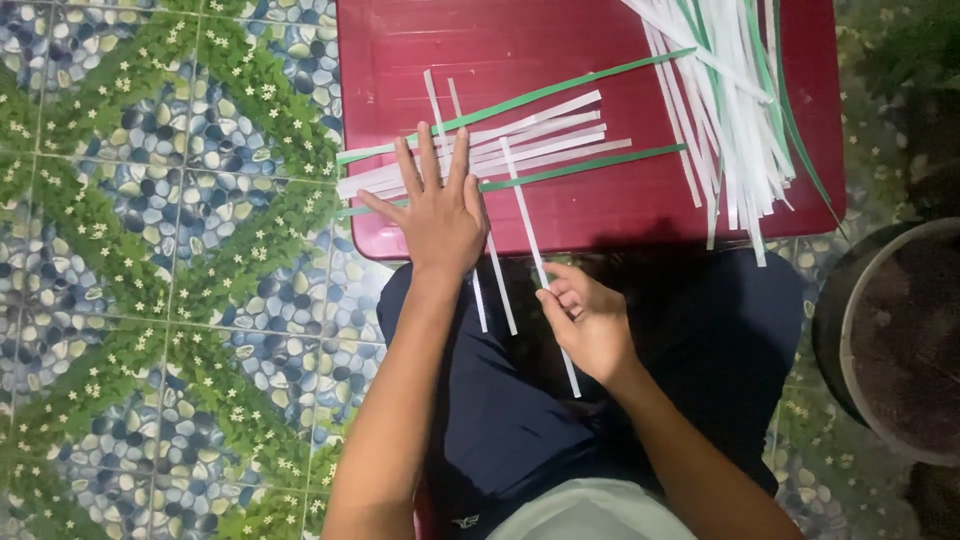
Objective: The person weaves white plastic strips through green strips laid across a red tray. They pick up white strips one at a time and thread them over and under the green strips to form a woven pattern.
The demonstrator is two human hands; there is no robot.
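A: State the position of the right hand (pixel 590 320).

B: It is closed in a pinch on a white strip (pixel 530 235). The strip's long axis runs up and slightly left from the fingers, across the counter (pixel 600 215) edge and over the laid horizontal white strips (pixel 545 135).

A: And the left hand (pixel 435 205)?

B: Open, fingers spread, pressed flat on the left ends of those horizontal strips, beside two further upright strips (pixel 440 110). It lies up and left of the right hand, nearer the weave.

A: Other stock?

B: Two green strips (pixel 580 170) cross the same rows; a loose bundle of strips (pixel 735 110) lies up and right of the right hand.
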